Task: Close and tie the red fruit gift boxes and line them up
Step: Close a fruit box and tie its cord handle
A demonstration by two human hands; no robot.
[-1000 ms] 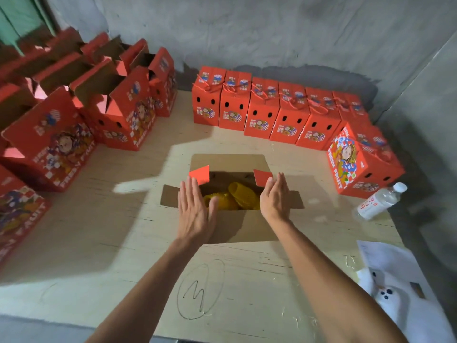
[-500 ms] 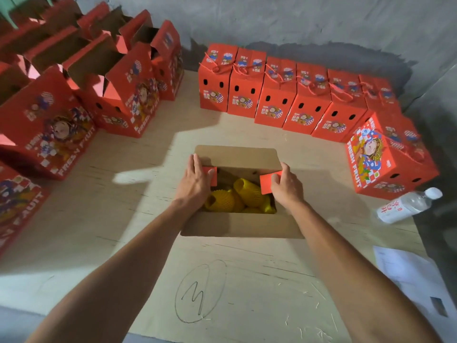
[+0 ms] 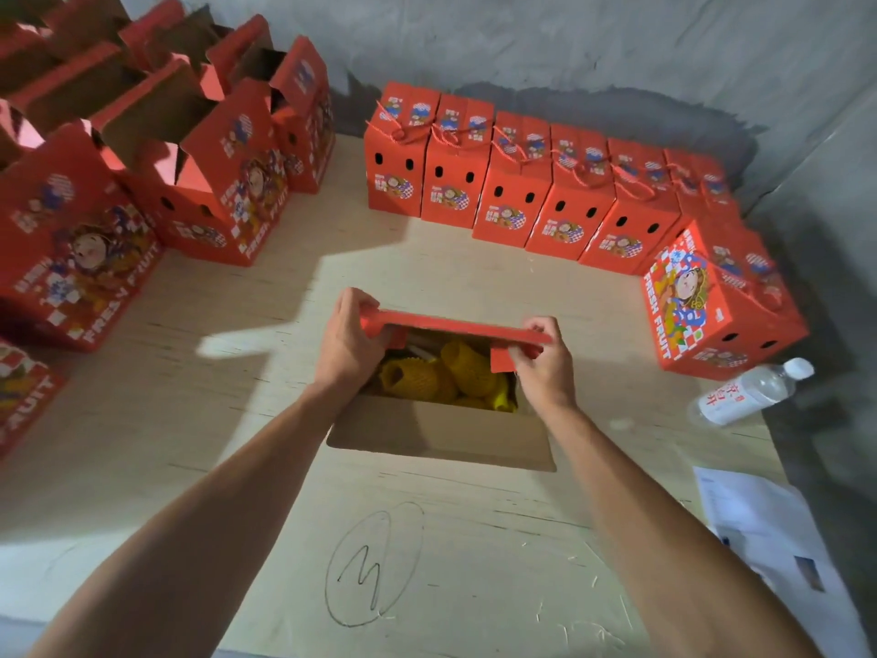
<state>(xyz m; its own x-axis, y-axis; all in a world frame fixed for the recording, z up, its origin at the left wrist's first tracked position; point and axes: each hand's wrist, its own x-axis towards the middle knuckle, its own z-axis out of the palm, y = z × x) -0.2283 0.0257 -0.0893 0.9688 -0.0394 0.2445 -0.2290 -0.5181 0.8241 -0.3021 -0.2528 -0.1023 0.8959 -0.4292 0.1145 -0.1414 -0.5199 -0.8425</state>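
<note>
- The left hand (image 3: 349, 346) has its fingers (image 3: 353, 299) curled over the left end of the far flap (image 3: 455, 325), pinching the red card from above.
- The right hand (image 3: 545, 368) does the same at the flap's right end, its fingers (image 3: 541, 325) bent round the edge and thumb against a small red side tab (image 3: 503, 360) that hangs below it.
- Between the two hands the far flap is pulled up and stands roughly level over the opening, its red outer face turned up toward the camera.
- The open box (image 3: 441, 439) stands at the middle of the desk (image 3: 237, 420), directly in front of the person; its near flap lies folded outward, plain brown inside showing.
- Inside the box lie fruits in yellow foam netting (image 3: 455, 377), partly covered by the raised flap.
- At the back of the desk a row of closed boxes (image 3: 522, 182) stands side by side against the wall, each with red cord across its top.
- One more closed box (image 3: 712, 301) stands at the right end of that row, turned so its "FRESH FRUIT" face points toward the open box.
- On the left, several unclosed boxes (image 3: 190, 182) stand with flaps up.
- A water bottle (image 3: 750, 391) lies on its side near the right edge, papers (image 3: 769, 529) nearer the person.
- A pencilled circled mark (image 3: 372, 562) sits on the desk between the forearms.
</note>
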